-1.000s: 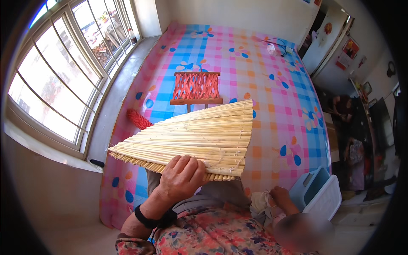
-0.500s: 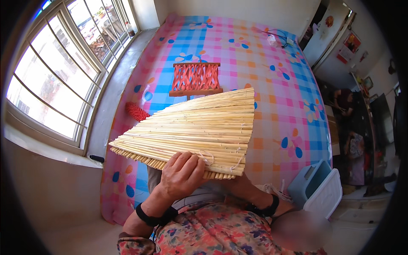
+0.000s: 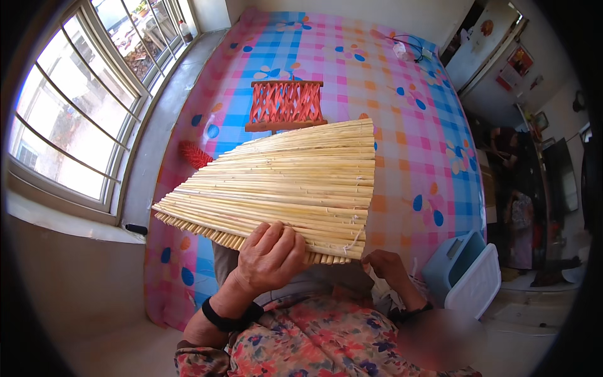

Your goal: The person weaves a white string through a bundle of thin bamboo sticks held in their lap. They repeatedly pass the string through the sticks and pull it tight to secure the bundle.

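A mat of pale straw-coloured stalks (image 3: 282, 182), tied side by side with white string, lies across my lap, wide at the right and narrowing to the left. My left hand (image 3: 271, 259) is closed over its near edge, fingers on top. Just past the mat's near right corner is my right hand (image 3: 388, 269), its fingers drawn together; whatever is between them is too small to make out. A knotted white string (image 3: 355, 241) shows on the mat beside that corner.
A wooden frame wound with red strands (image 3: 286, 105) rests beyond the mat on the checked bed cover (image 3: 402, 157). Red cord (image 3: 193, 154) lies left of it. A blue-grey bin (image 3: 449, 254) with a white lid (image 3: 475, 283) stands at the right. A barred window (image 3: 75, 107) is at the left.
My right hand has come out from under the mat's near edge to the right of its corner. The string loop beside my left hand no longer shows. My left hand keeps its grip.
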Motion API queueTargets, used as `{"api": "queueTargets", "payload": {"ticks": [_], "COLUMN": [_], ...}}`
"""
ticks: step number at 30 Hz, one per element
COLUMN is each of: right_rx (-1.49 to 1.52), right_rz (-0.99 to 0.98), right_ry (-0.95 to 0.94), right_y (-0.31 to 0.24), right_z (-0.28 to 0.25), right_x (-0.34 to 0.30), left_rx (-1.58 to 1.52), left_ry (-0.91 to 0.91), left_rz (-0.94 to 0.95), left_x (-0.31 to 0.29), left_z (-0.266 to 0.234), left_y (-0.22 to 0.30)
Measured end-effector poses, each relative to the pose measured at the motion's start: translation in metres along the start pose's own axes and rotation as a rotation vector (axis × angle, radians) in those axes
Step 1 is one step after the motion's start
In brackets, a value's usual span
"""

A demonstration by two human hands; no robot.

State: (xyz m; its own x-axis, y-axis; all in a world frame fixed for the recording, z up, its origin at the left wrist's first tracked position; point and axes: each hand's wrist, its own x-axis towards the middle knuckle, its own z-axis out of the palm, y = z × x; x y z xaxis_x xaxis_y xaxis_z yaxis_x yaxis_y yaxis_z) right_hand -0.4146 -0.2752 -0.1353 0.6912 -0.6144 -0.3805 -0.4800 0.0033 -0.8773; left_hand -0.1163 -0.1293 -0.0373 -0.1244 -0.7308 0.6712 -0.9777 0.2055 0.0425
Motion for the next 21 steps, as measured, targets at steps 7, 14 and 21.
{"api": "queueTargets", "payload": {"ticks": [7, 14, 21], "right_rx": [0.995, 1.518, 1.268], "right_rz": [-0.318, -0.668, -0.635], "right_ry": [0.17, -0.018, -0.445], "right_y": [-0.033, -0.108, -0.15], "right_z": [0.006, 0.012, 0.03], "right_x": [0.017, 0.021, 0.012], "left_rx": [-0.038, -0.037, -0.019], "left_ry": [-0.058, -0.076, -0.104], "left_rz": [-0.009, 0.011, -0.078], "left_x": [0.006, 0.012, 0.029], "left_z": [-0.01, -0.008, -0.002], "left_y": [-0.004, -0.004, -0.02]}}
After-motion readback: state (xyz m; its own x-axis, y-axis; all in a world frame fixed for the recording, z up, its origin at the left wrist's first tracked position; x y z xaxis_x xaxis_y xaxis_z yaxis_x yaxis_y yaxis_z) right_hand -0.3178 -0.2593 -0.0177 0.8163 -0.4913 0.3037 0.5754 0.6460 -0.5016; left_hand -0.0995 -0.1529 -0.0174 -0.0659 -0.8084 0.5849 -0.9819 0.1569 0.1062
